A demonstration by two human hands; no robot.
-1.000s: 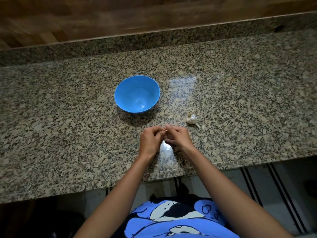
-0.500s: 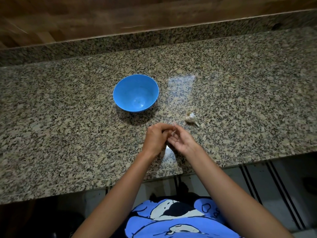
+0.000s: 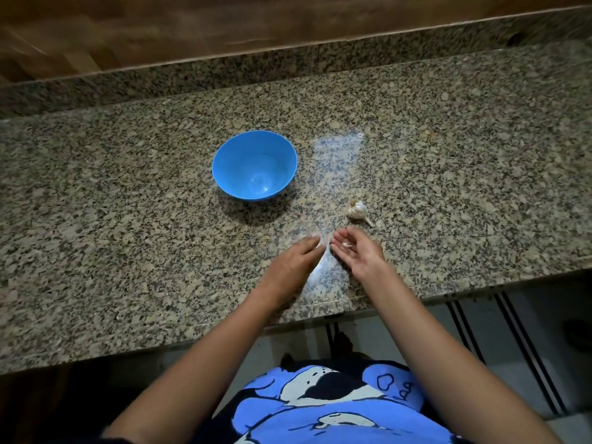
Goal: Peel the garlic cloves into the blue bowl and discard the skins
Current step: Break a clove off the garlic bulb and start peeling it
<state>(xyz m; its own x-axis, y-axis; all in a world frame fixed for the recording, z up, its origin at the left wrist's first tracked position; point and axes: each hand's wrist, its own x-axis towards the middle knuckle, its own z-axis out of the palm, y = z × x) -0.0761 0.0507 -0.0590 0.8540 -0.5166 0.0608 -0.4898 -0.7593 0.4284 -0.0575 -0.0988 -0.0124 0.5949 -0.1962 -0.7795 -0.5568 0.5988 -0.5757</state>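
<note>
The blue bowl [image 3: 254, 165] stands empty on the granite counter [image 3: 128, 238]. A small garlic bulb [image 3: 357, 210] lies to its right, just beyond my hands. My right hand [image 3: 358, 254] is turned palm up with relaxed fingers, and a small white garlic piece [image 3: 346, 245] rests in it. My left hand [image 3: 293, 265] is beside it, back up and motion-blurred, fingers pointing toward the right hand. A pale spot shows at its fingertips; its thumb is hidden, so I cannot tell whether it pinches anything.
The counter's front edge [image 3: 320, 307] runs just under my wrists. A raised granite ledge [image 3: 288, 72] and a wooden wall [image 3: 224, 24] close the back. A bright glare strip [image 3: 333, 174] crosses the counter between bowl and bulb.
My hands, pinched together on a clove a second ago, have come apart. The right hand has turned palm up with a white piece in it, and the left has drawn slightly left.
</note>
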